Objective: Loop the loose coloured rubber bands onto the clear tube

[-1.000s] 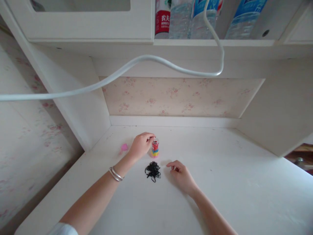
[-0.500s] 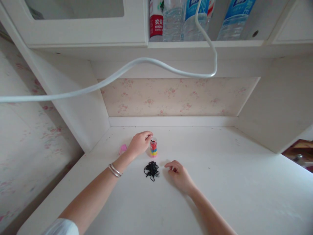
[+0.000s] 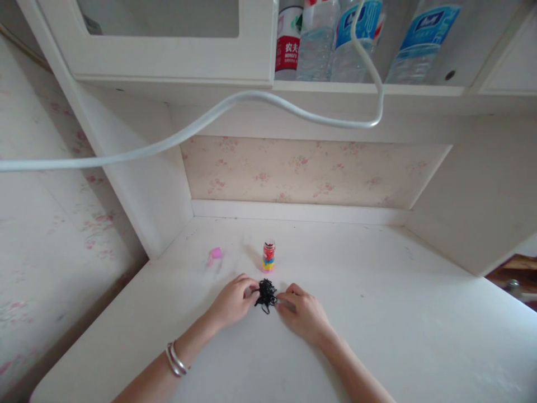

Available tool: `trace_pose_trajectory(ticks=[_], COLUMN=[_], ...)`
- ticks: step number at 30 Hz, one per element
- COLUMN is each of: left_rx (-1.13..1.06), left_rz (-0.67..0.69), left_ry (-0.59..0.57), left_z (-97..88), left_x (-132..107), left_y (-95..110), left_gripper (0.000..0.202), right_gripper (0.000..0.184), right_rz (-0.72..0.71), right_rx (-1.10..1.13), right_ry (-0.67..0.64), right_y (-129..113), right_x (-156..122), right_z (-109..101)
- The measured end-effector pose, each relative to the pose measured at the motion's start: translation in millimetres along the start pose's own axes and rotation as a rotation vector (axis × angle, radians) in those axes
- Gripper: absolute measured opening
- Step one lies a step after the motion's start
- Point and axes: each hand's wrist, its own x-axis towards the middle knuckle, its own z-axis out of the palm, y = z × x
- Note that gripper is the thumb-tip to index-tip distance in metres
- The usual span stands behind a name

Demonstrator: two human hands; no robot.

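Observation:
A small tangled heap of black elastic bands lies on the white desk between my two hands. My left hand is at the heap's left side, thumb and index finger pinched on bands there. From the right, my right hand reaches in with its fingertips closed at the heap's edge; the exact hold is too small to see clearly. Just behind the heap stands a small clear jar, uncapped, with red, blue, yellow and pink contents and some black at its mouth.
A pink lid-like piece lies on the desk left of the jar. Across the upper view runs a white cable. Overhead, plastic bottles stand in a cabinet. A side panel bounds the right.
My left hand has come down from the jar's mouth to the black heap. My right hand has moved slightly left and touches the heap. The view has shifted slightly.

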Motion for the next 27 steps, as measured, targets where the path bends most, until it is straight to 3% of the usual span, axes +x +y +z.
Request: trace_pose_trajectory(ticks=[8,15,27], left_rx=[0.086,0.151,0.031], left_rz=[0.084,0.111,0.108], left_ry=[-0.048,-0.012,0.207], left_z=[6.7,9.5,9.2], left_x=[-18,-22,-20], left_y=[-2,-7,-10], left_gripper=[0.017,0.018,0.023], right_gripper=[0.030,0.036,0.036], right_rz=[-0.040,0.028,0.102], right_rx=[-0.052,0.020,0.203], right_ry=[0.033,0.133,0.273], right_y=[-8,-8,6], right_x=[-2,-8,-3], right_z=[2,8,7])
